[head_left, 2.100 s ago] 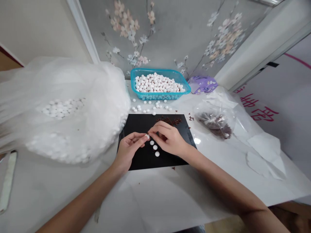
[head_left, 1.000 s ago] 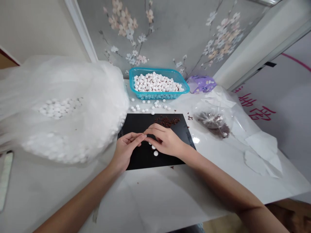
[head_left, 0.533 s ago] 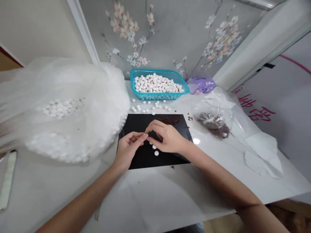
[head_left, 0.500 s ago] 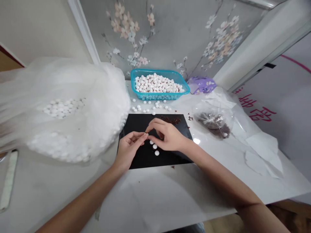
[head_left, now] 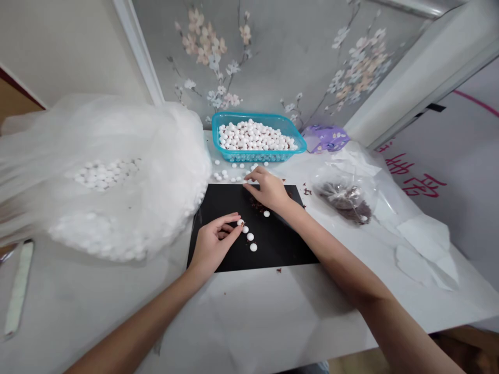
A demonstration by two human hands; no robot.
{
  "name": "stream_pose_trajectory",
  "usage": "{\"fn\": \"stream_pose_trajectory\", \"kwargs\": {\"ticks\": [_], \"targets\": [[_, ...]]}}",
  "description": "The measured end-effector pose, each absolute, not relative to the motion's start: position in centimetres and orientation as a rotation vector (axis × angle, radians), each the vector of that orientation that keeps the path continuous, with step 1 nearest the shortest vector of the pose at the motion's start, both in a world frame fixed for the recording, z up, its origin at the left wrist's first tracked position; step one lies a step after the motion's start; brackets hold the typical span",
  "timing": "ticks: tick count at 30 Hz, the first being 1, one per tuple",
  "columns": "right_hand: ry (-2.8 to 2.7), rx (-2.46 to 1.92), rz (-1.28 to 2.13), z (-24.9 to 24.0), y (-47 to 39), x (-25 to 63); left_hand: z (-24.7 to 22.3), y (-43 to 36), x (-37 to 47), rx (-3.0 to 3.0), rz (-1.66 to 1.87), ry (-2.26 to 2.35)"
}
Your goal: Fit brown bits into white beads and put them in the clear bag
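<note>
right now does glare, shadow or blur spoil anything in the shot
Head view: soft shade on the white table near the right forearm, nothing lost in it; head view: small glints on the clear bag, contents partly readable; head view: wide-lens stretch toward the edges, white sack streaky at far left; head view: white disc in the left hand readable, fine detail too small.

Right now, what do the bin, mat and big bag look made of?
Bin: glossy plastic, probably; contents show through.
Mat: smooth, straight-edged, low sheen; plastic or coated board, unclear.
Big bag: hazy, likely thin plastic film; it creases and shows its contents.
</note>
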State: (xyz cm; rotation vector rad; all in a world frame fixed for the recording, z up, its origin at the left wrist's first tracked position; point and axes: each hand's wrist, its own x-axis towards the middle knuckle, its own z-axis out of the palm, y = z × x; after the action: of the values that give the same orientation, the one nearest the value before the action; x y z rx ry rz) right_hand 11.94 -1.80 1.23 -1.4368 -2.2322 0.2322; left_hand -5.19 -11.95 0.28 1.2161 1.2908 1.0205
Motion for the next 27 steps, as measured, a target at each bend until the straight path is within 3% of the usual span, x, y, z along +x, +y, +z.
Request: {"fn": "stream_pose_trajectory", "kwargs": {"ticks": [6,12,20,27], "targets": [[-2.204,-0.970,0.730,3.1,-5.9,11.4,0.6,-11.5,-5.5,1.040,1.115,1.235],[-2.405,-0.822,0.894,5.2,-6.4,12.5,0.9,-11.5,-5.5,1.040,1.056,1.253],[-2.466,-1.458,0.449,3.8,-4.6,14.4,1.2,-11.6,-5.4,1.046,1.051,1.252],[-2.473,-1.502,0.395,2.9,-4.8,13.7,1.3,-11.6,-5.3,1.049,1.061,1.242]]}}
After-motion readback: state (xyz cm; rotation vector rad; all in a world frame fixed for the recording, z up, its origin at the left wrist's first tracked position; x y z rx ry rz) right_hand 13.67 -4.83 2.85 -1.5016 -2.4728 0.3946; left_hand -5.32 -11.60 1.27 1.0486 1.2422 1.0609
